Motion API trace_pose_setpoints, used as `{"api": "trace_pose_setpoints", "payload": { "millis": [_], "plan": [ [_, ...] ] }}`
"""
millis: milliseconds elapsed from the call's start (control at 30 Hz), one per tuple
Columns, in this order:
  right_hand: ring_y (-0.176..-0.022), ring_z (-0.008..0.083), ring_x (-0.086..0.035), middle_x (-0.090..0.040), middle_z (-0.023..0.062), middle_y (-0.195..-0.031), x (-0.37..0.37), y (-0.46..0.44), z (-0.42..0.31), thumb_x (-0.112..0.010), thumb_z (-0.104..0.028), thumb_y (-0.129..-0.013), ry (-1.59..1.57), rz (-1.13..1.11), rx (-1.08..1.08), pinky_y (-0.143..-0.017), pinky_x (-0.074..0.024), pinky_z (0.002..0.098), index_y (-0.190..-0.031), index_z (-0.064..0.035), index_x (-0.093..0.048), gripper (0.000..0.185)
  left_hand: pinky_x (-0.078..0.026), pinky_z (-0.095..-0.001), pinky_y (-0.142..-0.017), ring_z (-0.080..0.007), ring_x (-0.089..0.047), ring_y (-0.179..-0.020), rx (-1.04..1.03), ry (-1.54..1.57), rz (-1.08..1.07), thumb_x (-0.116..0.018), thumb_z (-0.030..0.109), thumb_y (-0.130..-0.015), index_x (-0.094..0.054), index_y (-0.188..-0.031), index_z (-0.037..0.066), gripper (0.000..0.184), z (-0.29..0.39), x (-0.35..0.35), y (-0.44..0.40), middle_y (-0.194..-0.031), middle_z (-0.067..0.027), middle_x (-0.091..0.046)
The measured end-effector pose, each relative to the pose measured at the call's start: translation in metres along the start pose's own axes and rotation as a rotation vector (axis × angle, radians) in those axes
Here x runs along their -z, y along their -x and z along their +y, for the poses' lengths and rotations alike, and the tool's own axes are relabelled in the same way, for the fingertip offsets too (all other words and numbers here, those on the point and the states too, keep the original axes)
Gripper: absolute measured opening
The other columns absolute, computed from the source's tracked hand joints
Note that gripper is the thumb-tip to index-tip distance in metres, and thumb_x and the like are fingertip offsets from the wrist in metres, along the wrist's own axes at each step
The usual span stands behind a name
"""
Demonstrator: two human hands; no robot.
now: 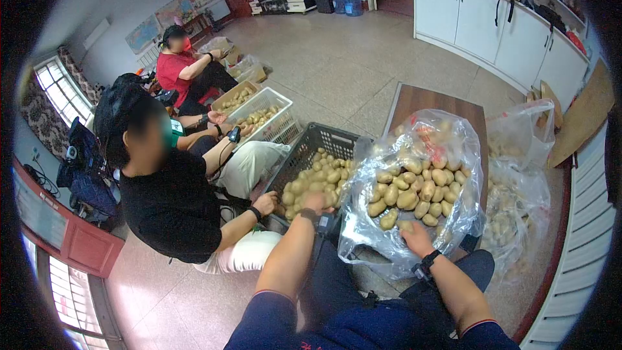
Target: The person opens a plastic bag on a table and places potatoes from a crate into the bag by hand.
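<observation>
My left hand (316, 203) is over the near part of a dark grey plastic crate (285, 167), close to the potatoes (321, 175) heaped inside. Motion blurs its fingers, so what they hold, if anything, does not show. At the front of an open clear plastic bag (363, 246), my right hand (418, 240) has its fingers closed on a potato (405, 226). Many more potatoes (414, 191) lie loose in that bag, just beyond the hand. The bag rests on a brown wooden table (447, 98).
At my left a seated person (172, 201) in black reaches into the crate. Farther back, other people sit by a white crate (275, 100) and a box (227, 98) of potatoes. Filled clear bags (515, 207) stand on the floor right of the table. White cabinets (473, 23) line the far right.
</observation>
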State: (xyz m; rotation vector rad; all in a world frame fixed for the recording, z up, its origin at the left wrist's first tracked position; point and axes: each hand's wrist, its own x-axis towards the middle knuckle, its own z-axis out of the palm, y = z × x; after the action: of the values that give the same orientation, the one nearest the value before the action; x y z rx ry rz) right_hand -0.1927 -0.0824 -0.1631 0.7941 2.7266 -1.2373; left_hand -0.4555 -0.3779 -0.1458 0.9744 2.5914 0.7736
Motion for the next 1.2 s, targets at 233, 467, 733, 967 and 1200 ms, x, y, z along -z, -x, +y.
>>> {"api": "trace_pose_setpoints", "payload": {
  "millis": [233,467,733,967,1200],
  "plan": [
    [-0.098,0.0391,-0.062,-0.066,0.0244,-0.105,0.0,0.0,-0.021,-0.056,-0.044,-0.089,-0.347,-0.15,-0.083,-0.086,-0.0465,0.0436,-0.112,0.0031,-0.062,0.052,-0.052,-0.038,-0.051,-0.0246,-0.062,-0.063,0.053,0.001,0.026,-0.063,0.013,-0.083,-0.062,-0.087,-0.003,0.016,-0.062,-0.045,-0.029,-0.085,-0.0111,-0.064],
    [-0.103,0.0388,-0.061,-0.065,0.0255,-0.106,0.005,-0.003,-0.059,-0.052,-0.043,-0.093,-0.328,-0.157,0.021,-0.088,-0.0456,0.0426,-0.116,0.0017,-0.06,0.051,-0.056,-0.0358,-0.055,-0.0235,-0.065,-0.068,-0.134,0.522,0.129,-0.061,0.024,-0.09,-0.059,-0.098,0.0,0.025,0.027,-0.05,-0.026,-0.085,-0.012,-0.063],
    [-0.087,0.0365,-0.064,-0.065,0.0221,-0.095,-0.009,-0.011,-0.114,-0.055,-0.038,-0.093,-0.289,0.123,0.275,-0.075,-0.0489,0.0433,-0.113,0.0008,-0.054,0.043,-0.058,-0.0376,-0.065,-0.0262,-0.066,-0.082,0.474,1.419,-0.418,-0.059,0.033,-0.094,-0.054,-0.113,0.005,0.035,0.125,-0.009,-0.005,-0.103,-0.011,-0.061],
    [-0.099,0.0414,-0.06,-0.061,0.0261,-0.105,-0.007,0.002,-0.133,-0.059,-0.032,-0.091,-0.14,-0.027,0.433,-0.083,-0.0479,0.0455,-0.124,0.0006,-0.047,0.048,-0.059,-0.0363,-0.066,-0.0222,-0.066,-0.085,0.291,1.182,-0.315,-0.059,0.035,-0.093,-0.057,-0.111,0.007,0.034,0.113,-0.013,-0.003,-0.1,-0.0081,-0.063],
    [-0.093,0.0415,-0.058,-0.061,0.0221,-0.098,0.0,0.006,-0.071,-0.06,-0.017,-0.084,-0.053,0.063,0.375,-0.084,-0.046,0.0486,-0.119,0.003,-0.051,0.041,-0.051,-0.0302,-0.054,-0.0157,-0.061,-0.075,0.325,1.114,-0.176,-0.061,0.035,-0.091,-0.059,-0.11,0.013,0.029,0.092,-0.009,-0.009,-0.092,-0.0019,-0.064]
  ]
}}
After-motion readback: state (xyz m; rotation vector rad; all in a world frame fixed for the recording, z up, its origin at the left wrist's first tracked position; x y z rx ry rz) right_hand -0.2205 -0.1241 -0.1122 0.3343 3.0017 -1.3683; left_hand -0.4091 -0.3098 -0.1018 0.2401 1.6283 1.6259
